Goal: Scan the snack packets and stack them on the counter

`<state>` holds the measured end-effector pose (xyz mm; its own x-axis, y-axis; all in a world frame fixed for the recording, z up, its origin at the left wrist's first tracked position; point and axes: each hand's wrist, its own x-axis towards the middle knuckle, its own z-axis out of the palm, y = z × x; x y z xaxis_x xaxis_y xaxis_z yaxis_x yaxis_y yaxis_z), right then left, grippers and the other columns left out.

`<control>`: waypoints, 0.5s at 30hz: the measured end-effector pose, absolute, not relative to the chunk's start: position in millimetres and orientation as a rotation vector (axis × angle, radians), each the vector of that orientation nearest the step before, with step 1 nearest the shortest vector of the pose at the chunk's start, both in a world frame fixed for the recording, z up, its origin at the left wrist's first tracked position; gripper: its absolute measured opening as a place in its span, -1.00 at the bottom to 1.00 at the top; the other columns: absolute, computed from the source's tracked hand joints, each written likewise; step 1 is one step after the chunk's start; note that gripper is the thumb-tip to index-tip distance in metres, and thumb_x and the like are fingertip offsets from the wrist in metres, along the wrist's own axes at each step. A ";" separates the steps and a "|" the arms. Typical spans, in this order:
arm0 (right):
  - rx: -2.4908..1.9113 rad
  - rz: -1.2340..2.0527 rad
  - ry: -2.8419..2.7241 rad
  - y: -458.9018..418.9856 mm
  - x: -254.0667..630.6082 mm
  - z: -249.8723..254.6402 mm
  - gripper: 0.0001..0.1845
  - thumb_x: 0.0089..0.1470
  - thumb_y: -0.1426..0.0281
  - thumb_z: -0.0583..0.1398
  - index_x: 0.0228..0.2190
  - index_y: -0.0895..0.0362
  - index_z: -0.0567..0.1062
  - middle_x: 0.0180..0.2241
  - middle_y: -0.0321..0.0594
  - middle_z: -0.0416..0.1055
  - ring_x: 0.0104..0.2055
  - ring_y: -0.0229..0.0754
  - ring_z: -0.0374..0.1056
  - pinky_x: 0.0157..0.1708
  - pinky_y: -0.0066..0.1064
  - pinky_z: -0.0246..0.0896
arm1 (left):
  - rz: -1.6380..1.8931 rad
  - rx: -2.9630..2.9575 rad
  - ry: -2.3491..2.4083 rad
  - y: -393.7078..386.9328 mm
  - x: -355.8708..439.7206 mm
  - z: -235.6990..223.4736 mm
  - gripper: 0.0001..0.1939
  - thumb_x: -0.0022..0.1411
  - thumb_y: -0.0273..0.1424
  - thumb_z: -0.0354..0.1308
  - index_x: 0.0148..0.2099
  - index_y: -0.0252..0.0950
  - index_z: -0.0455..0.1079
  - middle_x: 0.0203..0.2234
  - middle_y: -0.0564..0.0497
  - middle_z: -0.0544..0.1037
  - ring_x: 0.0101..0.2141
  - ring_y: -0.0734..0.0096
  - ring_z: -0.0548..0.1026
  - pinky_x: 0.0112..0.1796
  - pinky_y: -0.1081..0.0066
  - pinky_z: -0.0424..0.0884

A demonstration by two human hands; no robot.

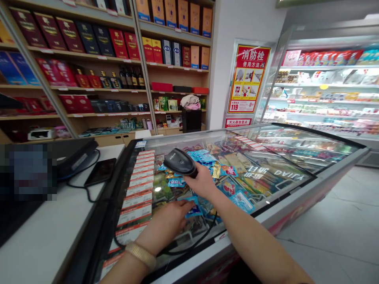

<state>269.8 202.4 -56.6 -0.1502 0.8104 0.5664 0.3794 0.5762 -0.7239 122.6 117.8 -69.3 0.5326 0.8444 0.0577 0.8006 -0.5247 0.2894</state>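
Observation:
My right hand [203,181] is wrapped round the handle of a black barcode scanner [180,161], its head pointing left above the glass freezer lid [180,140]. A black cable trails from the scanner across the lid. My left hand [171,217], with a gold bracelet at the wrist, has its fingers closed on the edge of a small blue packet [196,208] lying on the glass. Around the scanner are more blue packets [204,156], a gold packet [216,170] and a red-and-blue packet [229,170]. Another light blue packet [242,202] lies right of my right wrist.
A strip of price labels [137,183] runs along the lid's left side. On the white counter [68,228] at left lie a phone [100,172] and black equipment with cables. Shelves of boxed bottles [89,39] stand behind, and a lit chiller [325,90] at right.

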 end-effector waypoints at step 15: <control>-0.935 0.505 -1.797 195.0 271.1 -56.3 -0.77 -0.11 0.45 0.23 -0.31 0.11 0.56 -0.35 -0.23 0.57 -0.31 -0.11 0.44 -0.25 -0.37 0.33 | 1.628 0.983 1.424 154.8 47.3 -41.6 -0.50 -0.26 -0.16 0.34 -0.24 -0.32 0.44 -0.46 0.02 0.57 -0.48 0.38 0.49 -0.40 0.37 0.47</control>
